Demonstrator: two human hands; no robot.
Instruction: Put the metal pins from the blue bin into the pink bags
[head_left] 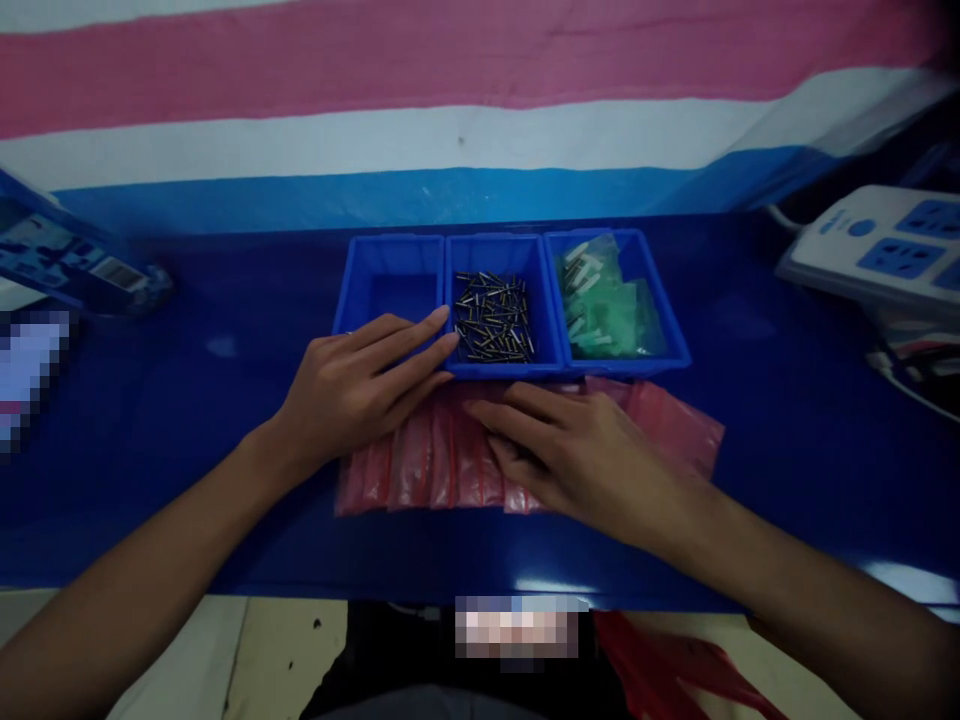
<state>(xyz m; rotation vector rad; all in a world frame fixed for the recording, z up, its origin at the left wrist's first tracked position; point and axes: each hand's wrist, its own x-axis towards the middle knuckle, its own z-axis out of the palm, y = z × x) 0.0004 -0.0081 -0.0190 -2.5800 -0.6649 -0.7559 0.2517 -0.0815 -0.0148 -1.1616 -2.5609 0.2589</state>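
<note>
My left hand (360,380) is open, its fingers stretched out to the right over the front rim of the left blue bin (394,260). Its fingertips reach the near left edge of the middle bin (551,340), which holds many small dark metal pins or screws (491,320). Just in front of the bins lies a row of overlapping pink plastic bags (412,465). My right hand (570,440) rests over these bags with its fingers extended to the left; its palm side is hidden. Nothing is visibly held in either hand.
Green and clear small bags with white pieces (611,310) fill the right bin (675,345). A white power strip (862,240) stands at the right with cables below it. At the left is a blue printed package (82,260). The blue table's front edge runs near my body.
</note>
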